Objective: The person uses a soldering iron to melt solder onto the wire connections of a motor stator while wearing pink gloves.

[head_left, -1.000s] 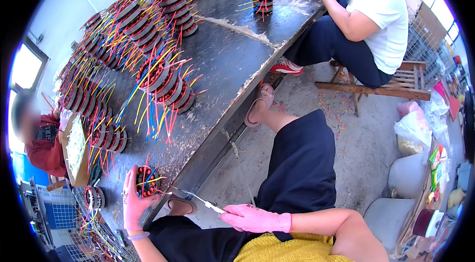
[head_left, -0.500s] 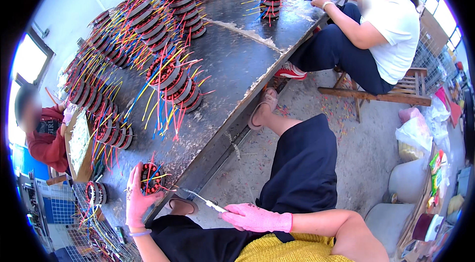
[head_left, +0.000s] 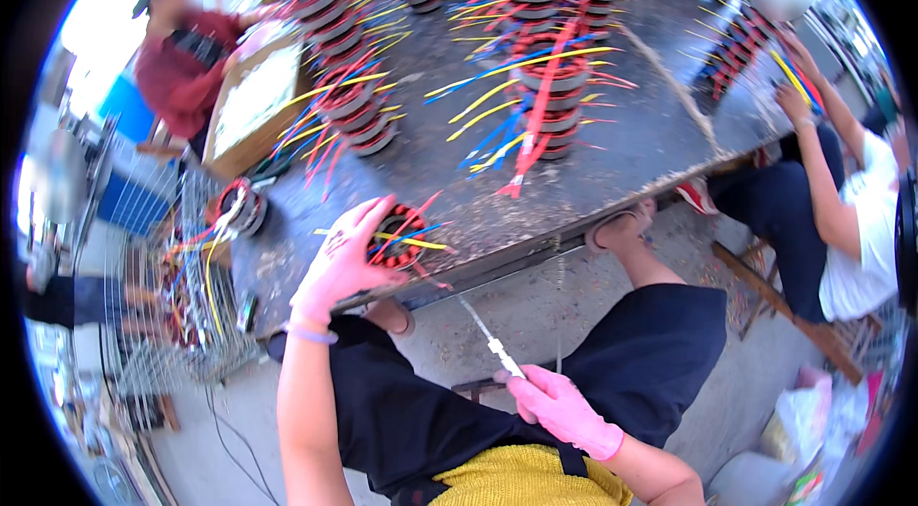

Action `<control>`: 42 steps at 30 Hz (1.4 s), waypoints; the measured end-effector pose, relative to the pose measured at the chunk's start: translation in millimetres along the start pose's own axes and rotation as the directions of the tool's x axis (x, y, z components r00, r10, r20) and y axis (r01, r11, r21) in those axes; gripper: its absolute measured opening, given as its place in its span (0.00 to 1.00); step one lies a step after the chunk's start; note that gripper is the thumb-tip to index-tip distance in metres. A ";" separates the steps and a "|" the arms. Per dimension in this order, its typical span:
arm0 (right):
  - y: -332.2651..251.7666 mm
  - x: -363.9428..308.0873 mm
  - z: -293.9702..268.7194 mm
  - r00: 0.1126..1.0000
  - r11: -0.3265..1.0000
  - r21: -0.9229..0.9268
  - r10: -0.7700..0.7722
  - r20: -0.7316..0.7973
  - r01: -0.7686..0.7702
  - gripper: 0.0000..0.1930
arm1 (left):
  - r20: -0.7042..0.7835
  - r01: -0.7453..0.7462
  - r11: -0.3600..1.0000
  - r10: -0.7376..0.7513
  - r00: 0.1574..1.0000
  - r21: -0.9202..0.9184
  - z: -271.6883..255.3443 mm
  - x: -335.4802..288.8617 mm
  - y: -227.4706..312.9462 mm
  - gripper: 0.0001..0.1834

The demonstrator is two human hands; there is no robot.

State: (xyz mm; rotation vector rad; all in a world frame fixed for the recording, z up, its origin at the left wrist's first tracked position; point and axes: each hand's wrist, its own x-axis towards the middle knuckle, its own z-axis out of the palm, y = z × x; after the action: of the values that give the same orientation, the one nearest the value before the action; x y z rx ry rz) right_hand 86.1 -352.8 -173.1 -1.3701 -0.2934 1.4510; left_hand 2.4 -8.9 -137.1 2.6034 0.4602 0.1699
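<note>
My left hand (head_left: pixel 339 262), in a pink glove, grips a ring-shaped motor stator (head_left: pixel 390 246) at the table's near edge. Its thumb and fingers wrap the ring's left side. Red windings line the stator, and red, yellow and blue lead wires stick out of it. Lower right, my pink-gloved right hand (head_left: pixel 564 407) is closed around the white handle of a thin metal-shafted tool (head_left: pixel 495 346). The shaft points up and left, its tip close to a red wire end hanging from the stator. Whether tip and wire touch, I cannot tell.
Stacks of wired stators (head_left: pixel 550 90) stand across the dark table (head_left: pixel 612 166). A lone stator with white ties (head_left: pixel 241 209) sits at the left, near a wire rack (head_left: pixel 182 315). One co-worker (head_left: pixel 182 66) is beside a wooden box (head_left: pixel 256 109); another (head_left: pixel 851 209) sits at the right.
The view has swung left, so both hands and the table appear farther right. My left hand still grips the stator, and the right still holds the tool, now pointing more steeply upward.
</note>
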 end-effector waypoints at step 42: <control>-15.1 -3.4 4.1 1.000 0.990 -0.138 0.003 -0.001 -0.003 0.21 | -0.016 -0.070 0.997 0.070 0.997 0.016 3.5 -0.2 -5.0 0.58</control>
State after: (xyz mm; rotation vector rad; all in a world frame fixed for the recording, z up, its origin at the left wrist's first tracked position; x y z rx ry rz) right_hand 89.6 -347.5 -158.4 -1.4824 -0.3975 1.4541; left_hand 1.4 -6.4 -142.6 2.6365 0.3775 0.2130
